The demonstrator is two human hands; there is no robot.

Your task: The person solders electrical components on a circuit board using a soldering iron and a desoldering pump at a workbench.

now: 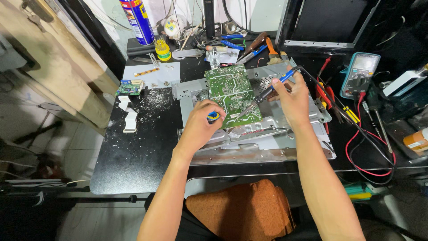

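Right hand (292, 96) grips a soldering iron (267, 91), tip on the green circuit board (232, 91); at eight o'clock, left hand (200, 125) fingers close around a small blue-yellow tool (213, 116).

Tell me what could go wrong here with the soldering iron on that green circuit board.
1. The soldering iron in the right hand has its tip close to the left hand fingers, so a slip might burn them.
2. Its cord trails beside the red multimeter leads; a snag could jerk the tip.
3. The green circuit board lies loose on the metal chassis and may shift under pressure.
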